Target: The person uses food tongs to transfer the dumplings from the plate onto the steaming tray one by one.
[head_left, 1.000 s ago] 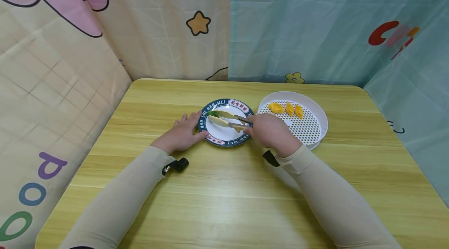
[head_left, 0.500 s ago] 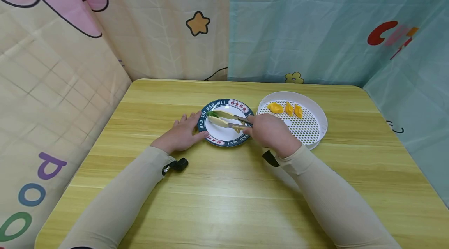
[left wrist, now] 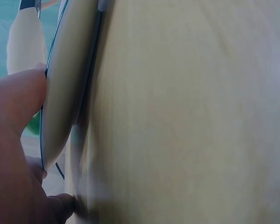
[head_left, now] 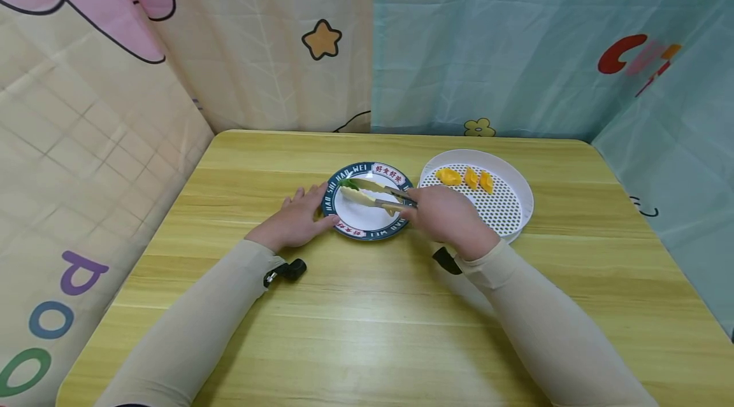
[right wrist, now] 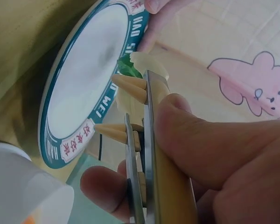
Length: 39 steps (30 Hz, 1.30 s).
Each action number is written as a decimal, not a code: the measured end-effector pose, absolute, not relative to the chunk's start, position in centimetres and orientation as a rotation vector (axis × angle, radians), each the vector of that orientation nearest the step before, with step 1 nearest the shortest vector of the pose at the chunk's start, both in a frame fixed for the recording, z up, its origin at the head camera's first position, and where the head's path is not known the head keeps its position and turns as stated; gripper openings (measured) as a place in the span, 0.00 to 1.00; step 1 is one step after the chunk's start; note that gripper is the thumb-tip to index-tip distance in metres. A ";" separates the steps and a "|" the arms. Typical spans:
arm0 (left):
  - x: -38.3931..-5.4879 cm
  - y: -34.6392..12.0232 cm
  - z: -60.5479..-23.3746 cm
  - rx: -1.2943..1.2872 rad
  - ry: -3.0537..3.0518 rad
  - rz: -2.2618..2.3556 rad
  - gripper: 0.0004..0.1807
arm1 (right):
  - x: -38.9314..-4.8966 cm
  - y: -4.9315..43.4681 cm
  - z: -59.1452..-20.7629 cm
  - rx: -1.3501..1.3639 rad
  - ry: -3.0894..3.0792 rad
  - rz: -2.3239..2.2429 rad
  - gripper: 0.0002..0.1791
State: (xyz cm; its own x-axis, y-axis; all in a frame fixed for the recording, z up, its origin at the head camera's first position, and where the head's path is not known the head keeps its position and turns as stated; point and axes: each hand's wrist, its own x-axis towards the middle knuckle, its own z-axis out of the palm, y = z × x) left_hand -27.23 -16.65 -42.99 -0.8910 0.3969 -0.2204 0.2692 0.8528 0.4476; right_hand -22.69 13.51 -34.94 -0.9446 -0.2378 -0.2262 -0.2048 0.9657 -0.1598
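In the head view, my left hand (head_left: 295,219) lies at the left side of a white plate (head_left: 369,235) with a dark blue-green lettered rim. Its spread thumb and forefinger touch that rim, also seen from the side in the left wrist view. My right hand (head_left: 450,219) grips metal tongs (head_left: 388,204) with pale, scalloped tips. Those tips reach over the plate, on either side of a small green leafy-looking piece (head_left: 348,184). The right wrist view shows the green piece (right wrist: 127,67) partly hidden by a tip; whether it is firmly pinched is unclear.
Right of the plate stands a round white steamer tray (head_left: 524,193) with a perforated bottom. Several yellow dumpling-like pieces (head_left: 449,176) lie in it. Patterned curtains (head_left: 321,88) surround the wooden table (head_left: 344,318) at its back and sides.
My right hand and the tongs have shifted very slightly to the right. The left hand stays at the plate's rim, and the dumpling-like pieces lie as before.
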 end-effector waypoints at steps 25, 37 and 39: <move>-27.4 -16.7 -43.2 0.517 2.725 0.593 0.53 | -17.1 28.4 -31.9 -0.229 2.983 -0.344 0.27; -27.5 -16.8 -43.0 0.518 2.719 0.599 0.52 | -15.7 33.2 -33.0 -0.184 2.966 -0.212 0.16; -27.5 -16.7 -43.0 0.520 2.716 0.595 0.52 | -15.8 33.2 -33.1 -0.185 2.948 -0.195 0.15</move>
State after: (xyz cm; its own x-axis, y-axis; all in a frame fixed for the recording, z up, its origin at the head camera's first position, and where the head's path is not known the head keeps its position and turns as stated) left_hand -27.50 -16.70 -43.01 -0.8854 0.4095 -0.2201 0.2799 0.8476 0.4509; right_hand -15.76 33.21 -33.07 -0.9760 -0.1350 -0.1711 -0.1114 0.9837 -0.1412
